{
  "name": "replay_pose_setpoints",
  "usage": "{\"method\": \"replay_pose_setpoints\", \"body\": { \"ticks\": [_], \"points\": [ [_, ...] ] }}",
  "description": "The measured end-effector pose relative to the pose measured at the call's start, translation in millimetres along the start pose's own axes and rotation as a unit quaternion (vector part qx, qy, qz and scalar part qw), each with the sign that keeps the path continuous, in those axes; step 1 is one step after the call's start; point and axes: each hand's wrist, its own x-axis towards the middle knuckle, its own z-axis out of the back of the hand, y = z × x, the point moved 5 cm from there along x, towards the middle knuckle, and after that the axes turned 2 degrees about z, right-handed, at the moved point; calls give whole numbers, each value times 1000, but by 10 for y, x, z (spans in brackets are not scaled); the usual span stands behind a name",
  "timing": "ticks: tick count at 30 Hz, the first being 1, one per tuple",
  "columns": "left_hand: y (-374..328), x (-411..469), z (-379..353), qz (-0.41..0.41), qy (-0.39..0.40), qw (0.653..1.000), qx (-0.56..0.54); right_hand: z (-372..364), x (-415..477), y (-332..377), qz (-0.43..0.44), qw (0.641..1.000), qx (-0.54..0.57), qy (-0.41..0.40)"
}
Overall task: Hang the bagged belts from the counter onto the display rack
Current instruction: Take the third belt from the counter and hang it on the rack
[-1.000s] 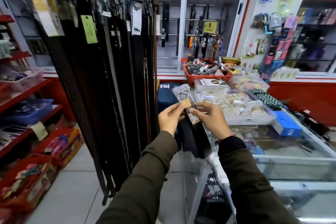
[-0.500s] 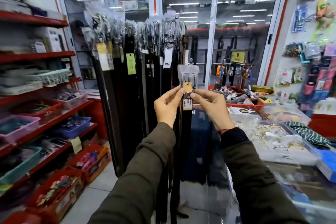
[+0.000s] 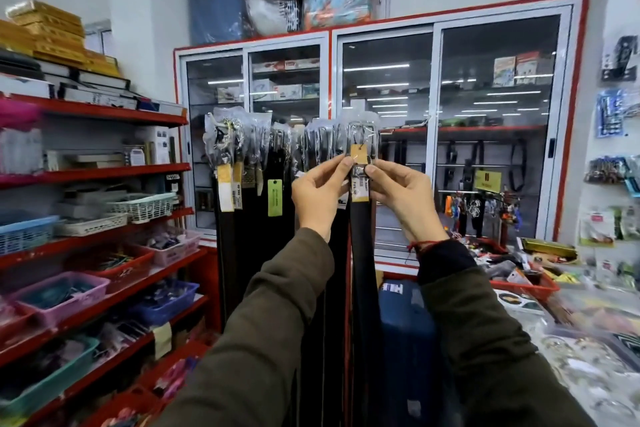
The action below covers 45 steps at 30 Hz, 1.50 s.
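Observation:
I hold a black belt in a clear plastic bag point(image 3: 362, 253) up at the right end of the display rack. Its buckle end, with a yellow tag, is level with the tops of the belts hanging there. My left hand point(image 3: 320, 189) pinches the bag's left edge just below the tag. My right hand point(image 3: 398, 194) pinches the right edge at the same height. The belt hangs straight down between my forearms. Several bagged black belts point(image 3: 249, 184) hang on the rack to the left, some with yellow or green tags. The rack's bar is hidden behind the bag tops.
Red shelves point(image 3: 104, 177) with plastic baskets line the left side. A glass-door cabinet point(image 3: 450, 149) stands behind the rack. The glass counter point(image 3: 588, 340) at the right holds trays of goods. A blue suitcase point(image 3: 405, 340) stands below the rack's right end.
Both hands lifted the bagged belt from above the counter up to the top of the rack. My view tilted upward with it.

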Motion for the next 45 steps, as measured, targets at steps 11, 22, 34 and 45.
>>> {"method": "replay_pose_setpoints", "body": {
  "ticks": [11, 22, 34, 45],
  "points": [
    [-106, 189, -187, 16, 11, 1000, -12, 7, 214, 72, 1, 999, 40, 1],
    [-33, 228, -250, 67, -1, 997, -35, 68, 291, 27, 3, 999, 37, -37],
    [-33, 88, -28, -238, 27, 922, 305, -5, -56, -291, 264, 921, -281, -51],
    [323, 254, 101, -323, 142, 721, 596, -172, 117, -708, 299, 810, -501, 62]
  ]
}}
